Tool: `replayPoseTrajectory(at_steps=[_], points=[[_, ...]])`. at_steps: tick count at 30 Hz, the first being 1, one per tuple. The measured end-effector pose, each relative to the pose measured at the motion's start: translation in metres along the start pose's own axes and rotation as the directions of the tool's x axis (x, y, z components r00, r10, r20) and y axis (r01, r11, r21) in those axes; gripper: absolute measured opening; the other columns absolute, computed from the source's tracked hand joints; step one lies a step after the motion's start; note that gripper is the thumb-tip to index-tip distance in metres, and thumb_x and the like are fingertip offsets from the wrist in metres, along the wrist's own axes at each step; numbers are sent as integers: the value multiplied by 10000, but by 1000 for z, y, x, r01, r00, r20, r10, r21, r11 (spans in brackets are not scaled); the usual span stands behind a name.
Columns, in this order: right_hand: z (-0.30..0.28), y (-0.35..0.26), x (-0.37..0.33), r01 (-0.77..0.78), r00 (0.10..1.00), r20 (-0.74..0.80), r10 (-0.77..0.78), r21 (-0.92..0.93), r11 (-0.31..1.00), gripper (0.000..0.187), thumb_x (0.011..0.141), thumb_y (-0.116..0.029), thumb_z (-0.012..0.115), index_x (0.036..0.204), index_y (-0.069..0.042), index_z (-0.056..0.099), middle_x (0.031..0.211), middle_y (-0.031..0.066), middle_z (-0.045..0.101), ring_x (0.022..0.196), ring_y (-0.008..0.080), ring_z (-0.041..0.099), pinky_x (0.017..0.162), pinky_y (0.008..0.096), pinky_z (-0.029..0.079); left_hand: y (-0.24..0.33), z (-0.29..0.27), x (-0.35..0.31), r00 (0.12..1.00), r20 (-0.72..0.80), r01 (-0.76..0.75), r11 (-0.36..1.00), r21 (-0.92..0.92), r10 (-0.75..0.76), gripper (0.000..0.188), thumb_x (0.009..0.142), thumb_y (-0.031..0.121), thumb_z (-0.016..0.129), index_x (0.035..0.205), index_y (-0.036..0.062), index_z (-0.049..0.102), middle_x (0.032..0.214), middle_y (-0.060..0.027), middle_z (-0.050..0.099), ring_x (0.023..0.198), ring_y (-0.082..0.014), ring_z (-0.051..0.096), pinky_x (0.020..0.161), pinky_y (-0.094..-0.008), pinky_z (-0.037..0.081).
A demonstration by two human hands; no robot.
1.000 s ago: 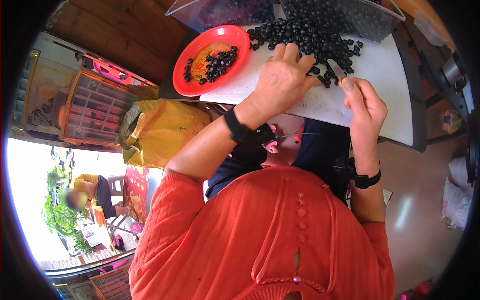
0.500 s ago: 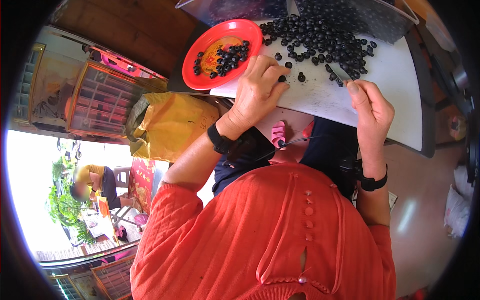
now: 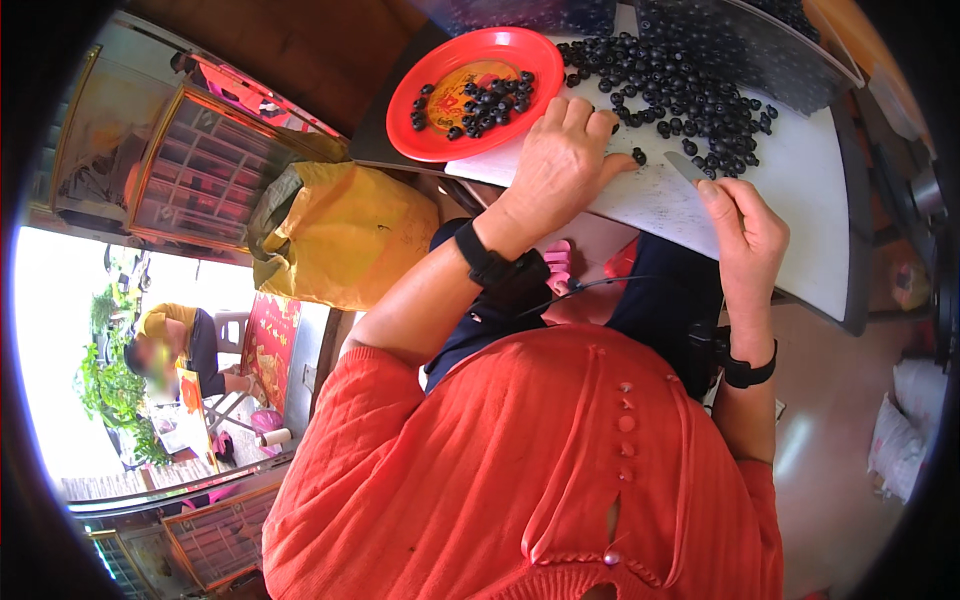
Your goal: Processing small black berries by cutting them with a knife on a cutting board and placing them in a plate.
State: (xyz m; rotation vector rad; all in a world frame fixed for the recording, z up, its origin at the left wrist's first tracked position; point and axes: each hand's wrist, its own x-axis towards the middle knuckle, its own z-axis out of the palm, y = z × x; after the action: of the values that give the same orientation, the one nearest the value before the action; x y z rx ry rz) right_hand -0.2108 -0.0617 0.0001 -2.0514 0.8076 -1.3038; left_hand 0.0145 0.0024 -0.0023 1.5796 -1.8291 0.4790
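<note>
My right hand grips a small knife, its thin grey blade pointing up and left over a white board; its handle is hidden in the fingers. Small round black pieces, like beads or berries, lie heaped on the board beyond the blade. My left hand is over the board's near left part, fingers bent downward and thumb stretched out, apart from them. One black piece is beside the thumb tip. A red plate left of this hand bears several similar pieces. The left palm's underside is hidden.
Clear containers with more dark pieces stand at the back. A yellow bag is left of my left forearm. Far left, a person in a yellow top bends beside a chair. White sacks lie on the floor at right.
The view has shifted, with plate and board now further right. My left hand has moved right, closer to the blade, and its thumb now stretches toward a single piece. The knife stays in my right hand.
</note>
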Motion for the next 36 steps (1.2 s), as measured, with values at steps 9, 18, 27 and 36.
replayPoseTrajectory(at_steps=[9, 18, 27, 36], points=[[-4, -2, 0, -36, 999, 13, 36, 8, 999, 174, 945, -132, 747, 897, 24, 688, 707, 32, 624, 624, 74, 509, 571, 245, 419, -4, -16, 6, 986, -136, -115, 986, -117, 99, 295, 797, 92, 805, 1047, 9, 674, 1005, -144, 616, 929, -340, 597, 767, -428, 512], [-4, -1, -1, 15, 997, 75, -13, -24, 1000, 136, 973, -99, 706, 952, 35, 694, 794, 10, 661, 698, 59, 522, 638, 216, 424, 10, -39, -34, 969, -7, 247, 967, 67, -247, 157, 810, 18, 747, 955, 23, 688, 947, -125, 604, 887, -334, 615, 717, -428, 530], [-1, 2, -3, 88, 995, 40, -87, -24, 996, 132, 924, -95, 750, 894, 20, 692, 758, 83, 673, 626, 162, 594, 585, 288, 470, 6, -23, -28, 992, 1, 124, 992, 1, -124, 250, 766, -41, 700, 1005, 25, 681, 972, -125, 600, 909, -344, 608, 749, -448, 530], [-2, 3, -2, 102, 993, 57, -99, -59, 993, 118, 922, -92, 747, 902, 13, 696, 763, 89, 680, 636, 171, 613, 585, 295, 475, 15, -20, -24, 986, -9, 165, 986, -3, -165, 272, 753, 46, 779, 1000, 29, 666, 915, -130, 585, 896, -347, 595, 736, -443, 506]])
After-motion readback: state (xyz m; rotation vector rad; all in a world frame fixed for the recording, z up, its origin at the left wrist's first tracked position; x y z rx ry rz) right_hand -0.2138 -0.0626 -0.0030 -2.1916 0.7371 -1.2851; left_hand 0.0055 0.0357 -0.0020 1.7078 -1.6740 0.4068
